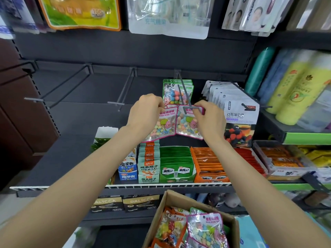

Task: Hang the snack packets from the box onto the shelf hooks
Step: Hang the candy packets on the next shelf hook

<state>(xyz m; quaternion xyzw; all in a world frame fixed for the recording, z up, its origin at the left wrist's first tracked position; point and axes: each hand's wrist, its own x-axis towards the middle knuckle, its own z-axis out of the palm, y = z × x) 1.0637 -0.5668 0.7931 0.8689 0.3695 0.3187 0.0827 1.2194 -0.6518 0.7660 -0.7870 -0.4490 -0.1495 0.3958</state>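
Observation:
Two pink-edged candy packets hang side by side in front of me. My left hand (145, 111) pinches the top of the left packet (162, 125). My right hand (208, 115) pinches the top of the right packet (187, 123) at the tip of a grey shelf hook (184, 93). Green-edged candy packets (177, 92) hang further back on that hook. The cardboard box (189, 221) stands below at the bottom, holding several more snack packets, with a pink-edged one (208, 230) on top.
Bare hooks (123, 92) (53, 90) stick out to the left. White berry-candy packets (239, 115) hang on the hook to the right. Below, a shelf (125, 186) carries display boxes of green and orange snacks. Bottles stand on the right-hand shelves.

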